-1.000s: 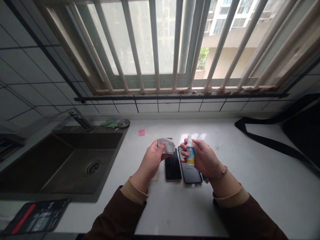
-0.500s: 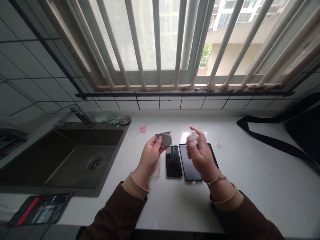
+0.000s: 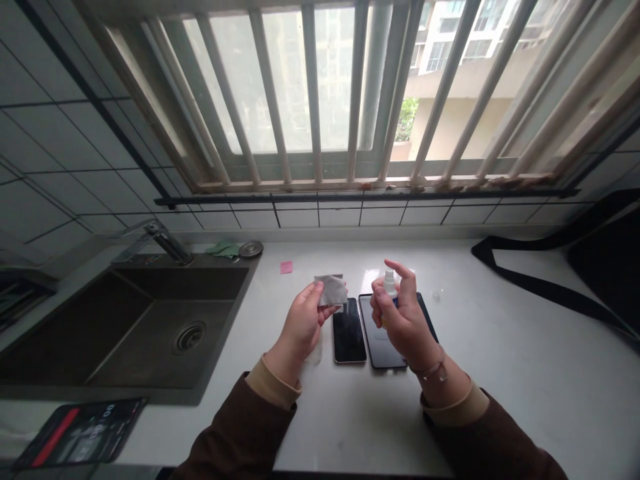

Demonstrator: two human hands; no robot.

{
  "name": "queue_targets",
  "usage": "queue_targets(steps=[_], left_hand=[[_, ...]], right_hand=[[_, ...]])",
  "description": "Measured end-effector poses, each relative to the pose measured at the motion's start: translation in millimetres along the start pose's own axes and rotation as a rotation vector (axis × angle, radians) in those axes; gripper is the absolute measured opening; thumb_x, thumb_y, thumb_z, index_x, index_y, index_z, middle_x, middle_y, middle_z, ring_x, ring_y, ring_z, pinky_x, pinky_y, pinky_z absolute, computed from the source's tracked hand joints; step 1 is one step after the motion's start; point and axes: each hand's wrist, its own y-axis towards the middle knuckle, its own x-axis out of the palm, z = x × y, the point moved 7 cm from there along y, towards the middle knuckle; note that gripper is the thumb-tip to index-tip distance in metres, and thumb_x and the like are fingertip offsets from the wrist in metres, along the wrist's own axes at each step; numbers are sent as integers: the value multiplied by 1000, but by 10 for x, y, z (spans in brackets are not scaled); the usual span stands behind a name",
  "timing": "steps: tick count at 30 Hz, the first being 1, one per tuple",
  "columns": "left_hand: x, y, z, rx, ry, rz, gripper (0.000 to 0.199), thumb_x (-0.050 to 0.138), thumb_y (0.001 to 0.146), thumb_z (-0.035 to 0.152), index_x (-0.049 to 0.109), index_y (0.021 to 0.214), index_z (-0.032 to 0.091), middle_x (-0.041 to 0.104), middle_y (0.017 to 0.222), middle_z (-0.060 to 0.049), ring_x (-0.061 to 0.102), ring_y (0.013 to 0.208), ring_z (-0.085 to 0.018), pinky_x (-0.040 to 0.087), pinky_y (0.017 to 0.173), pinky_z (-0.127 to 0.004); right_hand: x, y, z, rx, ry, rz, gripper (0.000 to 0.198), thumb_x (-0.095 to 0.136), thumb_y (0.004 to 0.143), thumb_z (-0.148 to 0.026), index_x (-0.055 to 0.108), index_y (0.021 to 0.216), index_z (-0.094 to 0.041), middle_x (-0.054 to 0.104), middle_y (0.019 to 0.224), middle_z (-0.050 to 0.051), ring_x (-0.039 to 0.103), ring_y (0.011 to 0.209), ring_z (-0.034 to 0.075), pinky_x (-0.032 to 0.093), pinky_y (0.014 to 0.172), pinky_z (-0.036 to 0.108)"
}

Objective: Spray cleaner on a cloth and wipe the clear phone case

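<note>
Between the thumb and fingers of my left hand (image 3: 303,315) is a small folded grey cloth (image 3: 332,291), held above the counter. My right hand (image 3: 403,308) is wrapped round a small spray bottle (image 3: 390,283) with a white nozzle, its index finger raised off the top; most of the bottle is hidden by the hand. Below and between the hands lies a black smartphone (image 3: 349,333), screen up. Beside it, partly under my right hand, rests a dark-framed tablet (image 3: 388,353). A clear phone case (image 3: 315,352) shows in part beneath my left wrist.
A steel sink (image 3: 150,340) with a faucet (image 3: 170,243) is at the left; a green cloth (image 3: 224,249) and drain strainer (image 3: 251,249) sit behind it. A pink sticky note (image 3: 286,267) and small clear cap (image 3: 437,294) lie on the counter (image 3: 500,373). A black strap (image 3: 545,287) is at right.
The cloth in my left hand has tilted to show more of its face. My right index finger has lifted from the nozzle, and more of the bottle shows. The view has shifted slightly.
</note>
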Motion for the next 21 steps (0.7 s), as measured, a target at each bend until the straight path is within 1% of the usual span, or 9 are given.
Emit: queue_targets(steps=[2,3,5,7,10,13,17,19,21], left_hand=[[1,-5,1,0,15,-5,36,65,101,40,75,118,10,78,119,-19,76,107,-27,64,88,-36],[3,-8,1,0,20,-10,36,65,100,41,75,118,10,78,118,-19,75,106,-27,63,87,-36],[6,-10,-6,-2,33,-22,38,67,99,43,75,117,11,77,116,-17,74,103,-26,64,84,-35],[-15,-6,-5,18,55,-4,38,71,96,47,75,113,14,77,113,-14,72,98,-24,64,79,-34],[-49,5,20,88,118,28,37,74,93,52,75,105,17,74,104,-8,68,90,-19,61,73,-29],[-36,13,32,122,159,4,40,72,95,55,76,107,17,73,100,-6,65,84,-16,57,73,-27],[-17,10,19,95,123,-21,45,71,96,54,75,120,17,74,116,-10,67,92,-19,56,75,-27],[-19,5,12,80,96,-15,46,71,96,52,74,126,17,74,119,-11,68,97,-20,57,77,-28],[-20,-1,5,67,75,-10,45,71,96,50,74,126,17,74,118,-11,68,99,-20,58,78,-28]], right_hand=[[84,-5,78,239,359,-39,42,53,108,-37,40,148,-40,56,92,-4,49,53,9,46,43,20],[126,-10,92,313,495,-51,40,54,108,-39,41,146,-41,54,89,-6,44,49,8,39,39,17],[198,-20,110,406,642,-82,40,57,106,-40,42,144,-43,54,89,-7,38,45,6,35,36,15],[234,-28,140,439,673,-98,41,61,105,-40,44,141,-43,55,89,-7,37,42,5,36,35,15],[231,-30,181,421,650,-81,36,65,103,-40,48,135,-41,55,88,-8,41,42,5,39,35,16],[261,-41,195,469,753,-117,29,61,104,-42,51,132,-40,55,87,-7,39,44,5,38,36,14],[321,-91,144,617,1013,-245,37,58,103,-41,51,140,-39,52,91,-5,27,48,5,28,35,9],[301,-111,112,633,1057,-269,42,56,103,-40,51,145,-39,50,91,-5,19,48,5,20,33,7],[268,-122,85,603,1016,-276,47,54,103,-42,50,150,-38,50,91,-5,11,48,5,11,30,8]])
